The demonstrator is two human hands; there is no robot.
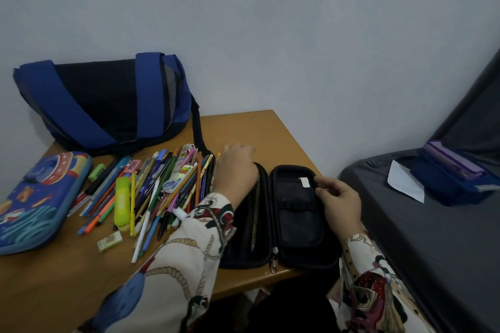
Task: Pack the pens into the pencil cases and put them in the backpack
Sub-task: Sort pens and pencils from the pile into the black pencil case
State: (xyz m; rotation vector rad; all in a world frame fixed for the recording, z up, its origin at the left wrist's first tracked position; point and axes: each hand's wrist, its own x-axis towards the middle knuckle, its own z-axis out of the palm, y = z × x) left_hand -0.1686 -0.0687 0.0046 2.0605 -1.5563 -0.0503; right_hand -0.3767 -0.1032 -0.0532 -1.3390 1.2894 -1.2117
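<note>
Here, white label [305, 182] unreadable, black case [297, 224]

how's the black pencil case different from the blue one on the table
The black pencil case lies unzipped and spread open near the table's right edge; the blue pencil case lies closed at the left edge. The black one is plain; the blue one carries a cartoon rocket and fish print. The right hand holds the black case's rim, while no hand touches the blue one. Both rest flat on the wooden table, on either side of the pile of pens.
</note>
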